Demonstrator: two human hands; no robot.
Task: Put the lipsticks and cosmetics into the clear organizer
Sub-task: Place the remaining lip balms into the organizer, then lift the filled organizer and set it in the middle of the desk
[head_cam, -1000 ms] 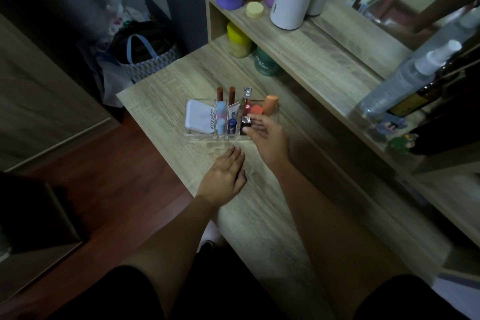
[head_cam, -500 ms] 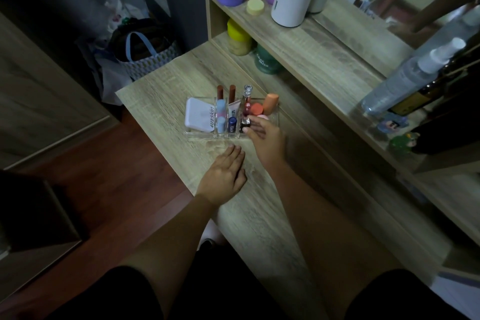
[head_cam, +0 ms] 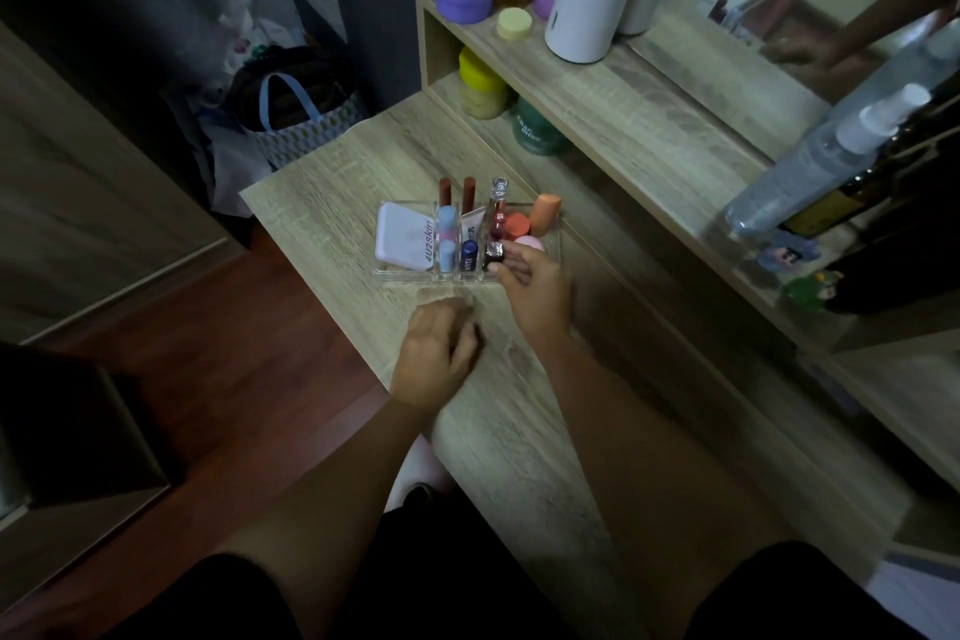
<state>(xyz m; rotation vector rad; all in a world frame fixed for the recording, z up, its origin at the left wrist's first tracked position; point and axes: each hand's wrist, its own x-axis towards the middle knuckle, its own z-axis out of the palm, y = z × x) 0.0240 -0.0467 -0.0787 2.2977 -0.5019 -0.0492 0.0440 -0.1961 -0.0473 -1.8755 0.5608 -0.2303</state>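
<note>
Right hand (head_cam: pixel 537 288) had fingertips on a small dark lipstick (head_cam: pixel 493 256) at the near edge of the clear organizer (head_cam: pixel 415 276); whether it was pinched or only touched, cannot tell. Pink sponge (head_cam: pixel 530 243) sat just beyond the fingers, orange sponge (head_cam: pixel 545 213) farther back. White compact (head_cam: pixel 405 238) was well to the left of that hand, inside the organizer. Left hand (head_cam: pixel 436 353) was blurred, lying palm down on the wooden table (head_cam: pixel 322 203), just short of the organizer, grasping nothing.
</note>
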